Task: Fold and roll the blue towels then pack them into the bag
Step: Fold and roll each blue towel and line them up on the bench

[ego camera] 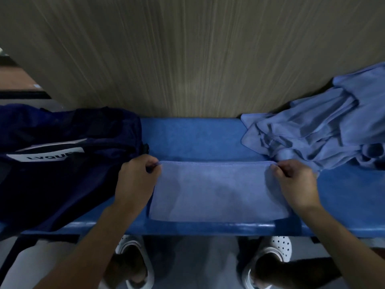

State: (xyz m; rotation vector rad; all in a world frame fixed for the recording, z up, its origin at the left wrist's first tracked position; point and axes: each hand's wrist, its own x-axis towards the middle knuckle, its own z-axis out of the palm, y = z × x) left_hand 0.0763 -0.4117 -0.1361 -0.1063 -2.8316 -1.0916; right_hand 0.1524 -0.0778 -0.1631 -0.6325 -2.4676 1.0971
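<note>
The left forearm [87, 236] and right forearm [337, 232] reach forward, bare. The left hand [135, 178] and right hand [295, 182] lie knuckles up with fingers curled. Each seems to pinch a far corner of the towel [214, 190].

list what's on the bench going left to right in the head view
dark blue bag → left hand → folded blue towel → right hand → pile of loose blue towels
</note>
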